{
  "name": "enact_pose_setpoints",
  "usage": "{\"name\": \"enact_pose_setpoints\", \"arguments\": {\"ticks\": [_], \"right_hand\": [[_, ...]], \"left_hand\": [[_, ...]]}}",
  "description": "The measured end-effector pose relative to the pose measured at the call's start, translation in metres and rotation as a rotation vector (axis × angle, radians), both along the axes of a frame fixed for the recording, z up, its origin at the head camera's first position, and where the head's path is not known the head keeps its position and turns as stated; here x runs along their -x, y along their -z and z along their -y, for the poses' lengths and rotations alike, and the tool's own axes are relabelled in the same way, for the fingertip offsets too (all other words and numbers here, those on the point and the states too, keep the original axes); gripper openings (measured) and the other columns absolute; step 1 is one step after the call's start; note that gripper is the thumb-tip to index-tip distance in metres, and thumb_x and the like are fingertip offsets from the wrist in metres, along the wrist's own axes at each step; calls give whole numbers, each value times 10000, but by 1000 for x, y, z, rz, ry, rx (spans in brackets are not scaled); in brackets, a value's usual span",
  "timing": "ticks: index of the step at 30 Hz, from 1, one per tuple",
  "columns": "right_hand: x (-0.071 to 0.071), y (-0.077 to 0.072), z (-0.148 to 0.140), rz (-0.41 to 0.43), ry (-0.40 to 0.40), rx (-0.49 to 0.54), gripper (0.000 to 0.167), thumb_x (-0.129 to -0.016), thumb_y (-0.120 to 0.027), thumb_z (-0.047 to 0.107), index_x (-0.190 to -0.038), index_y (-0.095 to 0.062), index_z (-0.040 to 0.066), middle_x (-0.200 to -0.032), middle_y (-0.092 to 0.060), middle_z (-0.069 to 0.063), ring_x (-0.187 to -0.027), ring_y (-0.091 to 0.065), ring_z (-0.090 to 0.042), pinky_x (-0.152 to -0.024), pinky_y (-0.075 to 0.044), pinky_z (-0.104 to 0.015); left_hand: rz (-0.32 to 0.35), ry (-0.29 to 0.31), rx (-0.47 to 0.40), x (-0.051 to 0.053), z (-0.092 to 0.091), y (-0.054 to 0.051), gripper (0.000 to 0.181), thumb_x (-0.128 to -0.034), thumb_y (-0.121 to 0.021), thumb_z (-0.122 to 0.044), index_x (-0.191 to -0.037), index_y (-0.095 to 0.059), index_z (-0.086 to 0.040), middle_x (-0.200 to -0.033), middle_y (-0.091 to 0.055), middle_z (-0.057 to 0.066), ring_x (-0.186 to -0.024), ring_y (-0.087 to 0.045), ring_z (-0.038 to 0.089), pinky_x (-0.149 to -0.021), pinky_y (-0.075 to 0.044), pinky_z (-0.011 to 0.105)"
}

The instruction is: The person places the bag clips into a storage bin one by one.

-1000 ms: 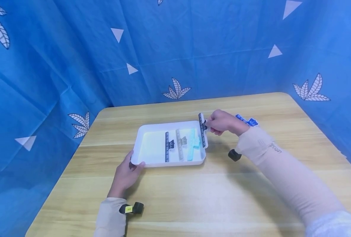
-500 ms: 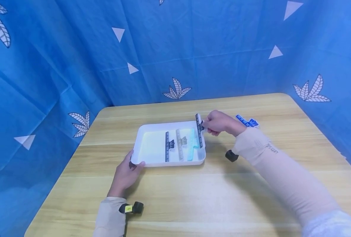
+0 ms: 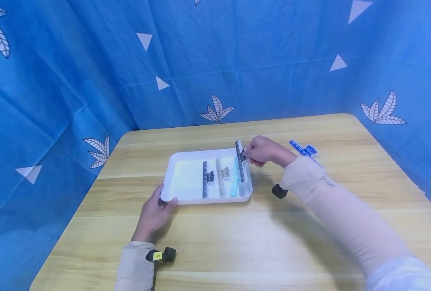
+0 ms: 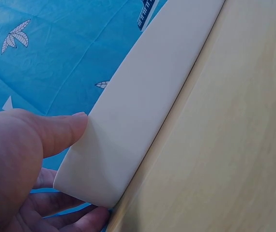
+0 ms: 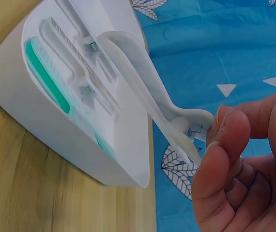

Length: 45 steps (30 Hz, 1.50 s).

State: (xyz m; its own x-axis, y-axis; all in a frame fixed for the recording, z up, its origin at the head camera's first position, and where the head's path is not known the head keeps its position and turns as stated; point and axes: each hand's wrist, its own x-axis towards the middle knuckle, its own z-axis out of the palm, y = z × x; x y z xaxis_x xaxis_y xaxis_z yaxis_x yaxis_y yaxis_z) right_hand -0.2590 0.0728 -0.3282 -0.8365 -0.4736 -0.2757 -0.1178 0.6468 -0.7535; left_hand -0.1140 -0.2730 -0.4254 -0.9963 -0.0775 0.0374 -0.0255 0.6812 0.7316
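My right hand (image 3: 260,150) pinches a black-and-white clip (image 3: 240,161) with a piano-key print by its handle, above the right end of a white tray (image 3: 170,178). The right wrist view shows the held clip's pale underside (image 5: 147,82) and its spring, between thumb and fingers. My left hand (image 3: 155,214) grips the tray's near left corner, thumb (image 4: 68,130) against the side wall and fingers round the corner. Inside the tray lie a black clip (image 3: 205,180), a grey clip (image 3: 220,178) and a turquoise clip (image 3: 233,184), side by side. The held clip partly covers the turquoise one.
A blue clip (image 3: 304,151) lies on the wooden table (image 3: 215,242) to the right, behind my right forearm. Beyond the far table edge hangs a blue curtain (image 3: 186,52) with leaf and triangle prints.
My right hand has carried the black-and-white clip a little leftward, from the tray's right rim to over the turquoise clip. The left hand and the tray have stayed put.
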Motion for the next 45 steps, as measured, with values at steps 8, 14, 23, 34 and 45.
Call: {"name": "enact_pose_setpoints", "arguments": {"ticks": [8, 14, 23, 34, 45], "right_hand": [[2, 0, 8, -19, -4, -16, 280, -979, -512, 164, -833, -645, -34, -617, -543, -39, -534, -487, -138, -582, -510, -263], [1, -2, 13, -11, 2, -16, 274, -983, -524, 174, -856, -654, -31, -635, -554, -44, -535, -488, -138, -593, -517, -267], [2, -1, 21, -8, -7, -20, 287, -983, -521, 176, -818, -635, -29, -622, -537, -42, -528, -470, -142, -617, -525, -276], [3, 3, 29, 16, -22, 38, 297, -978, -522, 159, -747, -611, -4, -604, -540, -43, -510, -466, -128, -576, -504, -250], [5, 5, 39, 27, -19, 33, 271, -971, -529, 155, -840, -666, -38, -623, -556, -45, -532, -488, -130, -555, -494, -232]], "left_hand": [[-1, 7, 0, 0, 2, 1, 755, -945, -633, -344, -1523, -247, -49, -1443, -409, 279, -1284, -445, 429, -1048, -389, 512], [-1, 11, -7, 0, 2, 2, 763, -943, -636, -338, -1526, -239, -48, -1445, -407, 277, -1287, -442, 427, -1044, -395, 510], [7, 9, -13, 0, 3, 3, 759, -945, -634, -322, -1530, -232, -54, -1448, -403, 277, -1289, -441, 427, -1046, -393, 510], [31, 3, -23, 1, 1, 3, 760, -948, -630, -311, -1532, -219, -49, -1467, -378, 273, -1310, -421, 411, -1064, -379, 484], [49, -11, -26, 1, 3, 3, 787, -943, -632, -353, -1542, -206, -72, -1479, -362, 269, -1306, -423, 418, -1055, -388, 490]]}}
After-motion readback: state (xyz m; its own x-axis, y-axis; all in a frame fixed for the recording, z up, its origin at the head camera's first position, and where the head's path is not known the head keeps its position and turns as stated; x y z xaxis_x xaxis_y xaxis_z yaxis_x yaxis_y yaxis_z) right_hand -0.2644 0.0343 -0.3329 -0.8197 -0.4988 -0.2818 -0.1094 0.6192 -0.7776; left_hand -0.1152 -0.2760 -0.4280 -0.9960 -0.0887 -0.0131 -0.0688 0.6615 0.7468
